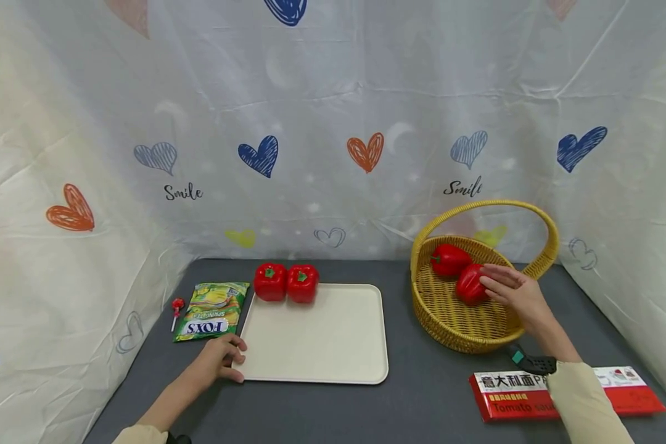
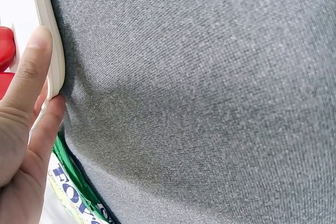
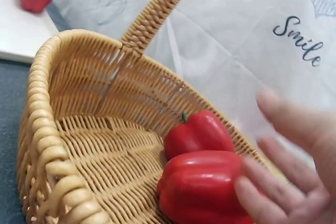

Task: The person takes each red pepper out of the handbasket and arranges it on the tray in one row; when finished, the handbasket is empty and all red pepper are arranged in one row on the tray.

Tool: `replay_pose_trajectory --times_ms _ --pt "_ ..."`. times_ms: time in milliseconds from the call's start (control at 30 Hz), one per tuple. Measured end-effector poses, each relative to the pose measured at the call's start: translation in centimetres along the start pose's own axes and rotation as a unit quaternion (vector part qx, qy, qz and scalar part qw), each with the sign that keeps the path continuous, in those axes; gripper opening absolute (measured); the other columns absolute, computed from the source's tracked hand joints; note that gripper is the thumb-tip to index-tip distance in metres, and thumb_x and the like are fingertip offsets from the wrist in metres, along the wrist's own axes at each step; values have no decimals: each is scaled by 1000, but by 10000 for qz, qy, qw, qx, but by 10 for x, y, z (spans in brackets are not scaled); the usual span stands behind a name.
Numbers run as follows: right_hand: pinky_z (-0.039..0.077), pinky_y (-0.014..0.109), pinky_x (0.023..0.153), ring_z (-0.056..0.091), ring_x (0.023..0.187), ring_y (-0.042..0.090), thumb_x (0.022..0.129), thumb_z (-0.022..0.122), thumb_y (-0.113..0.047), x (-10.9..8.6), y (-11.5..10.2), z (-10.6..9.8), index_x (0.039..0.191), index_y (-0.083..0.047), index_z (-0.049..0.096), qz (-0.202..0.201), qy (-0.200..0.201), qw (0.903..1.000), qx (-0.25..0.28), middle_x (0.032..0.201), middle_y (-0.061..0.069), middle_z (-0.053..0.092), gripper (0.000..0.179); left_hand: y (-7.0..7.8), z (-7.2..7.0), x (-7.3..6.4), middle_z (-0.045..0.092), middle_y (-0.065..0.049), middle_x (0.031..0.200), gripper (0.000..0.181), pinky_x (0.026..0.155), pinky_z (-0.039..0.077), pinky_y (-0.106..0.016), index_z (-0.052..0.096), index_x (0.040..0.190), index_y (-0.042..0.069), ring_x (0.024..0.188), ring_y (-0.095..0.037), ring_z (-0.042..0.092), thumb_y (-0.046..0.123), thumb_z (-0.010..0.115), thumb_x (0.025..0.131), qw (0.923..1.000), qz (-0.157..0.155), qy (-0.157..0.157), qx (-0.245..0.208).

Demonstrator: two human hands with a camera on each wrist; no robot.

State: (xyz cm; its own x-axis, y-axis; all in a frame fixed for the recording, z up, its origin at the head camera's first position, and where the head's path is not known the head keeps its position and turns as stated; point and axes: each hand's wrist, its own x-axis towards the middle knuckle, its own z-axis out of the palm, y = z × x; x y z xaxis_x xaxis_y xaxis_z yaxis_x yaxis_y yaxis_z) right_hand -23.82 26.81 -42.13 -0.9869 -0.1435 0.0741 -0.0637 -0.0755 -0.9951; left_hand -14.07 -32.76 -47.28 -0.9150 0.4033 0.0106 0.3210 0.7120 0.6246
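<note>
My left hand (image 1: 222,357) pinches the near left corner of a white tray (image 1: 322,342); in the left wrist view the thumb lies along the rim, with a finger at the corner below it. Two red bell peppers (image 1: 286,283) sit side by side at the tray's far left corner. Over at the right, my right hand (image 1: 515,293) reaches into a yellow wicker basket (image 1: 433,314). Its fingertips are right at the nearer of two red bell peppers (image 3: 202,187) inside, fingers loosely spread. Behind that one lies the other pepper (image 3: 199,137), its green stem showing.
A green and yellow FOX'S packet (image 1: 213,311) and a red lollipop (image 1: 177,308) lie left of the tray. In front of the basket, a red and white tomato sauce pasta box (image 1: 627,388) is partly under the right forearm. The basket's tall handle (image 1: 549,237) arches above it.
</note>
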Motion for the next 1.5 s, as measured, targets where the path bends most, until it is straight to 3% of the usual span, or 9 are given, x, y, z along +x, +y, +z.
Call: replay_pose_trajectory --times_ms 267,367,533,667,767,867,1000,1233,1500 --pt "52 20 70 62 76 -7 83 75 -32 14 11 -11 129 -7 54 1007 1970 9704 -972 83 -24 60 57 1 -1 0 60 -8 95 23 62 47 -24 70 72 3 77 -6 51 10 89 61 10000 26 -29 -3" --pt "51 23 80 59 84 -3 88 68 -35 18 3 -3 139 -4 44 1566 2141 9561 -1243 109 -5 63 64 2 -1 -1 60 -8 96 23 63 47 -24 71 72 3 77 -7 51 11 89 61 10000 47 -14 -15" --pt "38 36 100 45 107 20 94 55 -40 21 -10 10 149 1 20 2500 1978 9429 -963 140 17 37 77 1 -1 -2 60 -8 96 24 64 48 -25 71 73 3 79 -9 52 13 89 61 10000 40 -19 31" --pt "41 29 78 44 83 14 93 57 -39 23 -10 10 127 -1 43 2752 1799 9420 -672 90 -3 52 52 1 0 -2 60 -8 96 24 63 47 -24 71 73 3 78 -7 52 13 89 61 10000 47 -16 4" --pt "41 28 72 45 76 14 93 58 -37 27 -8 10 114 -3 44 2907 1842 9373 -542 77 -5 51 43 1 0 -2 60 -9 96 24 63 48 -24 71 73 2 79 -8 52 12 89 61 10000 47 -6 -34" --pt "46 33 91 49 90 23 95 54 -33 29 -5 12 135 6 34 3012 1818 9355 -336 115 19 56 59 1 -1 -2 60 -9 96 24 64 48 -25 71 73 2 80 -8 53 12 89 61 10000 34 -6 -65" --pt "38 48 98 57 89 24 98 48 -25 32 -3 12 148 11 5 2922 1605 9426 -171 152 28 18 75 1 -1 -2 60 -9 97 24 64 48 -24 70 72 2 80 -8 52 11 89 61 10000 -5 -6 -94" --pt "50 37 88 53 85 14 98 51 -15 29 -5 6 149 6 3 2626 979 9599 59 134 23 32 74 3 -2 -2 60 -9 96 25 62 47 -25 67 70 3 78 -8 51 10 89 60 9998 -47 29 -166" --pt "48 32 91 43 115 28 96 57 -10 27 -11 4 152 -3 0 2350 106 9678 -894 154 28 6 80 4 0 -2 58 -8 95 27 62 48 -26 63 66 4 78 -8 51 6 89 60 9993 -198 -13 -327"
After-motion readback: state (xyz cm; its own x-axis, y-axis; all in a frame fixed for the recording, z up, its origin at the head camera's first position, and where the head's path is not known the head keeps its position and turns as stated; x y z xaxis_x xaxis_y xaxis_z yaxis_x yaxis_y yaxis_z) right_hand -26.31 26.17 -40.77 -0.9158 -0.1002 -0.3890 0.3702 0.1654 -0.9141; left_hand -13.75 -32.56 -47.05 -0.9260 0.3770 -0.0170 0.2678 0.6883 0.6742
